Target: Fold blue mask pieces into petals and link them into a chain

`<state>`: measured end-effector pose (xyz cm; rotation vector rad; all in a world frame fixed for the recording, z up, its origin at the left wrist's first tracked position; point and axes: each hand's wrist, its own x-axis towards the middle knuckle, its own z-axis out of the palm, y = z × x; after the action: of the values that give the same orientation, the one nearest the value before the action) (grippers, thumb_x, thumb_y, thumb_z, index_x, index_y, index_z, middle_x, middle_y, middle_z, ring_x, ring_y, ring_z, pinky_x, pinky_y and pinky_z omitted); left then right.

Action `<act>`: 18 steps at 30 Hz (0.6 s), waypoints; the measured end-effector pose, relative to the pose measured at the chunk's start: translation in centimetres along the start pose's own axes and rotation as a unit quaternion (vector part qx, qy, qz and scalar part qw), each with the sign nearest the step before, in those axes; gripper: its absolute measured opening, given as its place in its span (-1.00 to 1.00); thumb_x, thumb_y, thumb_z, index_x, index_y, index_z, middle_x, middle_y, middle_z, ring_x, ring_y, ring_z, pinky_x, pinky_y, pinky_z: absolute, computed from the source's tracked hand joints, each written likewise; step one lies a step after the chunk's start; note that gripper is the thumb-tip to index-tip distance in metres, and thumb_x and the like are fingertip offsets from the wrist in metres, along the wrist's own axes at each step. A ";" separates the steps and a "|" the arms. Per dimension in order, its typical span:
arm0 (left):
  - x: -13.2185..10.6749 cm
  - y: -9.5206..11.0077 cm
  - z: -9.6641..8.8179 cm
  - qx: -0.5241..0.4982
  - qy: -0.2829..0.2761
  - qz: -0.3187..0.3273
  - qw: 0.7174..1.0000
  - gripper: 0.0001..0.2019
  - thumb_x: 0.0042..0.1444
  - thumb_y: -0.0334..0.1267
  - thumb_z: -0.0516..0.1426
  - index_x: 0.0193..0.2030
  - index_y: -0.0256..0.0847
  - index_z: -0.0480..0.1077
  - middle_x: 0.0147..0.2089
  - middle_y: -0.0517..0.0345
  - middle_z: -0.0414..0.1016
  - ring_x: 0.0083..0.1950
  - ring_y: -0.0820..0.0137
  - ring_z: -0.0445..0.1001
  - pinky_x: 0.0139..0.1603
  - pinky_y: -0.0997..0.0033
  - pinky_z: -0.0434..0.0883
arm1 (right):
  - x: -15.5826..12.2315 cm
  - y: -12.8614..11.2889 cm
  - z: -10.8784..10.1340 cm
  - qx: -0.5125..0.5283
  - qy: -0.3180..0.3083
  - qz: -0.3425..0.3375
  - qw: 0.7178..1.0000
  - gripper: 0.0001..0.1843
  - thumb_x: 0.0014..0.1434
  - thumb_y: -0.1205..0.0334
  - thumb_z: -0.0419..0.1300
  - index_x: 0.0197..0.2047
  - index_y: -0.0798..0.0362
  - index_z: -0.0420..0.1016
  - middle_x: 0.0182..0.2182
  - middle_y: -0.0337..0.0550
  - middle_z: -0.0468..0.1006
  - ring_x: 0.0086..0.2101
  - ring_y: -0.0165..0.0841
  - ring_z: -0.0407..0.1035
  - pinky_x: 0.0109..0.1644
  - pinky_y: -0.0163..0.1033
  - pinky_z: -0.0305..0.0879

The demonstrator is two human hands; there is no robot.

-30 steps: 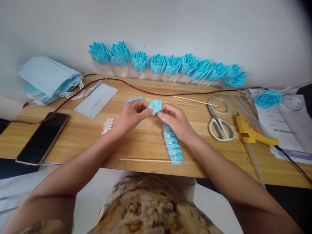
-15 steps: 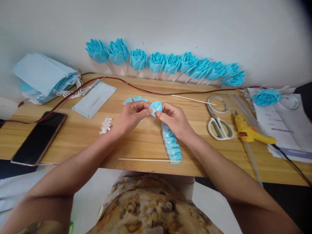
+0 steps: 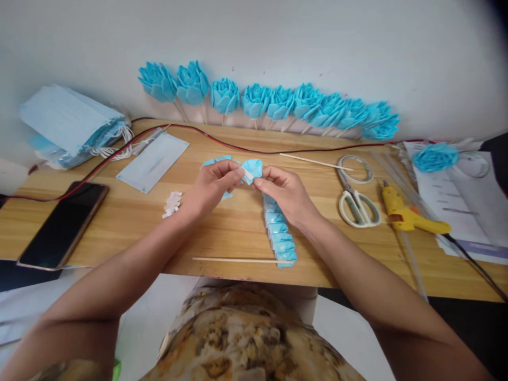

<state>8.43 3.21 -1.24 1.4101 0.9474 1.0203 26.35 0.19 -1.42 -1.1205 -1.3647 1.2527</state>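
Wood-grained table [image 3: 230, 233] against a pale wall [image 3: 254, 37]. Centre of frame: folded blue petal [image 3: 254, 166], its lower right edge pinched by fingers of the right hand [image 3: 286, 191]; those of the left hand [image 3: 213, 186] pinch a white strip [image 3: 248, 176] along its lower left. Below: overlapping blue petals [image 3: 281, 236]. Right: scissors [image 3: 358, 203]. Top: blue roses [image 3: 280, 102].

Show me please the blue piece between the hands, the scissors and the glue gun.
Blue piece [image 3: 254, 168]: head view, its blue face.
Scissors [image 3: 350, 191]: head view, near the pivot.
Glue gun [image 3: 406, 218]: head view, the yellow body.
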 end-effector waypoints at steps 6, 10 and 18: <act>-0.6 0.4 0.3 0.135 0.102 0.147 0.974 -0.84 0.20 -0.18 0.19 -0.34 -0.20 0.43 -0.47 0.22 0.37 -0.45 0.49 0.27 -0.43 0.45 0.24 | 0.2 0.4 0.0 -0.052 0.048 -0.013 0.997 -0.74 0.07 0.07 0.28 -0.46 0.03 0.35 -0.54 -0.34 0.28 -0.49 -0.48 0.10 -0.39 -0.30 0.08; -0.9 0.3 0.5 0.279 0.057 0.244 0.927 -0.89 0.19 -0.33 0.17 -0.35 -0.20 0.50 -0.50 0.23 0.34 -0.43 0.47 0.29 -0.37 0.40 0.23 | 0.3 0.5 0.0 -0.068 0.052 -0.032 0.996 -0.75 0.05 0.12 0.28 -0.49 0.02 0.30 -0.56 -0.35 0.25 -0.50 -0.48 0.08 -0.40 -0.30 0.07; -0.5 -0.5 0.3 0.329 0.050 0.241 0.912 -0.89 0.21 -0.29 0.17 -0.25 -0.15 0.57 -0.48 0.21 0.38 -0.41 0.43 0.34 -0.34 0.38 0.26 | 0.2 0.2 0.1 -0.116 0.044 -0.077 0.989 -0.76 0.08 0.21 0.21 -0.51 0.00 0.23 -0.56 -0.35 0.25 -0.49 -0.46 0.13 -0.36 -0.27 0.11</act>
<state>8.56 2.67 -1.83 2.2547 1.1011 1.1950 26.20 0.34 -1.57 -1.1877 -1.5278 0.9412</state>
